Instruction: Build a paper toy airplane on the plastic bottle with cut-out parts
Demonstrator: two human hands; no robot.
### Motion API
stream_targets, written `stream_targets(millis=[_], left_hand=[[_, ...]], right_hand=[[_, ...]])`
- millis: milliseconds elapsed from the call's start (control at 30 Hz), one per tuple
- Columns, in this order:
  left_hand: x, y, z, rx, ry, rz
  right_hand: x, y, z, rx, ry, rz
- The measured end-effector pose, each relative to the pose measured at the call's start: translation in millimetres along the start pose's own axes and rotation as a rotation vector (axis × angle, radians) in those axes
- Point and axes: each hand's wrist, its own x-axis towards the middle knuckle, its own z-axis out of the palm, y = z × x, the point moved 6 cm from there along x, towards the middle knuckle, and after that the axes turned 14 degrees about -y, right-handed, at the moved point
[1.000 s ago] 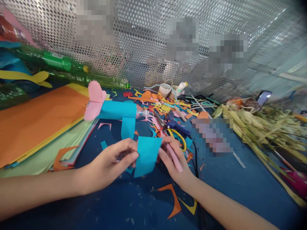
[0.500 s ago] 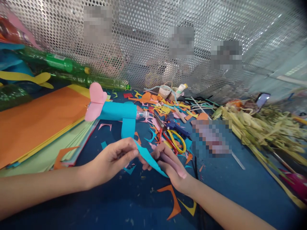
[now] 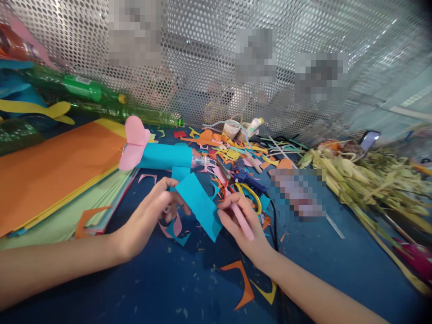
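Note:
A small piece of blue paper (image 3: 199,207) is held up between my two hands, its broad face turned toward me. My left hand (image 3: 157,211) pinches its upper left edge. My right hand (image 3: 245,222) grips the right edge with thumb and fingertips, while a pink pen (image 3: 242,221) rests between its fingers. Just beyond lies a clear plastic bottle (image 3: 201,160) on its side, wrapped in blue paper (image 3: 165,156), with pink rounded paper pieces (image 3: 134,139) at its base end. Another blue strip (image 3: 181,173) hangs from the wrap, partly hidden behind the held paper.
Scissors (image 3: 249,194) and a blue glue gun (image 3: 249,179) lie among paper scraps (image 3: 232,155). Stacked coloured sheets (image 3: 60,171) are at left, green bottles (image 3: 84,87) behind, dried husks (image 3: 367,189) at right. A perforated metal screen (image 3: 202,58) rises at the back.
The blue paper has turned from nearly edge-on to show its flat face. My left hand has shifted slightly left and up, and the right hand has turned, showing more of the pink pen.

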Motion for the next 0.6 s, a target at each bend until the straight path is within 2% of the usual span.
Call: stream_targets(millis=[200,267,367,500,600], left_hand=[[2.5,-4.6,-4.2,0.179,0.084,-0.135],[3.2,-7.4,-4.0,0.249,0.056,-0.194],[2.8,-11.4,3.4,0.346,-0.076,-0.280],[1.8,-7.5,14.2,0.610,-0.203,-0.215],[1.2,-4.8,16.3,0.875,-0.218,-0.133]], right_hand=[[-1.0,-7.0,5.2,0.007,-0.113,-0.021],[-1.8,-8.6,3.7,-0.003,-0.106,-0.020],[-2.3,-7.1,1.5,0.045,-0.061,-0.016],[-0.6,-2.1,11.0,0.156,-0.153,-0.007],[0.3,0.8,11.9,0.029,-0.133,0.008]])
